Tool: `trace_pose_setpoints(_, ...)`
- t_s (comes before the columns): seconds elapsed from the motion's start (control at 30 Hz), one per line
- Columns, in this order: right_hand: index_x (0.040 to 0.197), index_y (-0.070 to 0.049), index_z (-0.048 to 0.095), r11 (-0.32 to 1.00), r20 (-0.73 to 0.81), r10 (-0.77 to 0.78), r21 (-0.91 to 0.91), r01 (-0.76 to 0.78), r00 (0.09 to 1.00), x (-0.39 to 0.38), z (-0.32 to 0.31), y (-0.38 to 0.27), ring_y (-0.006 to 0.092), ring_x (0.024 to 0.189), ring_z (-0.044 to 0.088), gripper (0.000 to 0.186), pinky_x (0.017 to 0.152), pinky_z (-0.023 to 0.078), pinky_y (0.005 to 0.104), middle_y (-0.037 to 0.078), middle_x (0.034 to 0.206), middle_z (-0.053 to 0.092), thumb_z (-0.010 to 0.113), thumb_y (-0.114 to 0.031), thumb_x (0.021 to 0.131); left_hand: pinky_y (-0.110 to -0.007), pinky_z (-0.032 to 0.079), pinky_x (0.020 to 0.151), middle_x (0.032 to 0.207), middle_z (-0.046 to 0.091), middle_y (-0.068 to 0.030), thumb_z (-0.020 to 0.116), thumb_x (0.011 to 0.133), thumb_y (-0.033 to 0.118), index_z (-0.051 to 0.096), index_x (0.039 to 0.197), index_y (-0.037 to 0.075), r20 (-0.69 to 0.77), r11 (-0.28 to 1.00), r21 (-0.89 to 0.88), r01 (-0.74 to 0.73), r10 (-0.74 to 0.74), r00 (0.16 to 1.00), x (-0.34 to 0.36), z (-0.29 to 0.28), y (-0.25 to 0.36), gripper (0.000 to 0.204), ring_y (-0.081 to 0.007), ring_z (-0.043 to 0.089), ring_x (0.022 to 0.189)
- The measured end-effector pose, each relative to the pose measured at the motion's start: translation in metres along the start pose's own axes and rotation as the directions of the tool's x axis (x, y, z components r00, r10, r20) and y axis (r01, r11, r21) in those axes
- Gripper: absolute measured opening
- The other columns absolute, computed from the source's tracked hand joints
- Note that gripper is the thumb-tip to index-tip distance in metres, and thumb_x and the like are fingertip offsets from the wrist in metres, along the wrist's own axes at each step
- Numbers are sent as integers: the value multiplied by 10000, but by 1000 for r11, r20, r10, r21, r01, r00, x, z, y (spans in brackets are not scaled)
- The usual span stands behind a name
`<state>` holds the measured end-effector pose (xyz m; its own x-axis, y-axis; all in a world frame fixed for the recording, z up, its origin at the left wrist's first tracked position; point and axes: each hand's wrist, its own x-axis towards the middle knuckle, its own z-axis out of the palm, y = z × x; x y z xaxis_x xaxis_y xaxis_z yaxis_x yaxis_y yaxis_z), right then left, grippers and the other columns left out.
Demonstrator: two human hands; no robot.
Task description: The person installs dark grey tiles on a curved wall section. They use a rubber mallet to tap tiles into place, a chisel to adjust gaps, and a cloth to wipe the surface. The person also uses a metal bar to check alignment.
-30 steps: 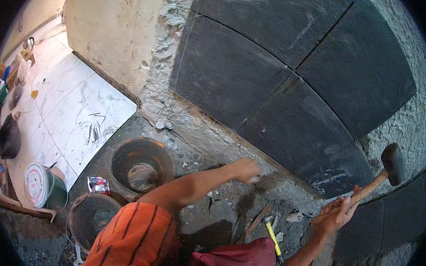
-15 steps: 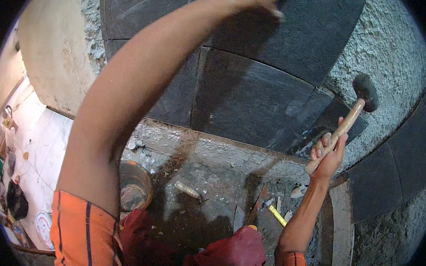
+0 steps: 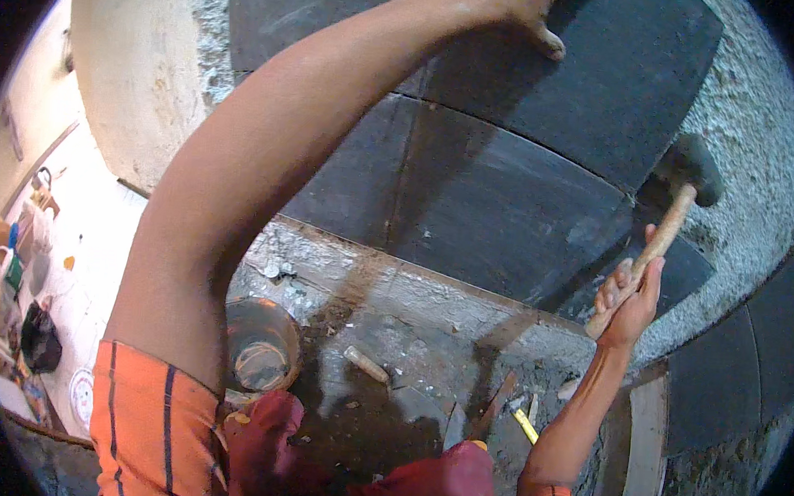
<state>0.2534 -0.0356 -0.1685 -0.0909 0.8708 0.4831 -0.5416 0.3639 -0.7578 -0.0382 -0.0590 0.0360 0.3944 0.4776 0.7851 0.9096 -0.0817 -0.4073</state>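
Observation:
My left hand (image 3: pixel 531 13) reaches up to a large dark tile (image 3: pixel 634 90) on the wall. Its thumb is spread against the tile face; the other fingers are partly cut off by the upper edge. On the right, my right hand (image 3: pixel 628 299) is wrapped round the wooden handle of a rubber mallet (image 3: pixel 698 171). The mallet's black head is by the tile's lower right corner, in front of rough plaster; whether it touches cannot be told. Below the upper tile runs a lower row of dark tiles (image 3: pixel 499 213), with a narrower piece (image 3: pixel 677 270) near my right hand.
Rough grey plaster (image 3: pixel 769 116) borders the tiles. On the dirty floor stand a bucket (image 3: pixel 295 342) and, near my knees, a wooden-handled tool (image 3: pixel 367 364) and a yellow strip-like object (image 3: pixel 525 426). A black bag (image 3: pixel 41 340) lies among clutter at the left. More dark tiles (image 3: pixel 716 377) cover the right side.
The whole view has shifted, so the wall and floor sit farther right in the picture. More of my left thumb shows against the tile. The mallet stays in my right hand.

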Motion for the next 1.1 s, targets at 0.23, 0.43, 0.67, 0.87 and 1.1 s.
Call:
trace_pose_setpoints(0.23,1418,-228,351,997,-19,19,-68,-21,1000,-2,8,8,57,406,349,440,331,312,214,-24,642,392,307,-404,1018,-604,158,1116,1548,169,-162,835,613,375,205,1485,103,-2,999,-48,-21,21,1000,-1,2,-8,1111,-340,139,1434)
trace_pose_setpoints(0.43,1409,-197,367,984,-143,-58,-174,33,988,-9,19,0,70,436,368,446,362,321,219,-7,669,413,343,-370,998,-566,173,1127,1539,179,-183,824,630,366,207,1475,60,-5,998,-48,-32,32,999,-5,2,-12,1090,-347,144,1431)
trace_pose_setpoints(0.67,1403,-56,370,823,-82,-348,-504,263,934,-4,10,0,74,543,420,556,449,364,209,22,770,507,471,-360,949,-526,187,1132,1522,200,-216,716,763,369,194,1463,0,-205,994,46,98,-87,975,-66,11,-72,948,-368,180,1418)
trace_pose_setpoints(0.87,1429,-39,360,322,347,-533,-760,564,772,33,36,-3,63,547,399,515,471,345,229,-5,755,490,474,-256,977,-650,226,1068,1563,166,-66,813,614,454,168,1500,174,-105,977,122,174,-162,981,-76,3,-70,1132,-336,170,1426)
trace_pose_setpoints(1.1,1413,44,338,226,400,-658,-703,674,638,65,88,-3,335,1322,403,516,1066,327,383,229,1425,408,468,-191,972,-672,352,977,1561,173,-32,827,618,397,174,1493,157,44,942,221,254,-270,962,-59,-16,-53,1118,-308,193,1421)
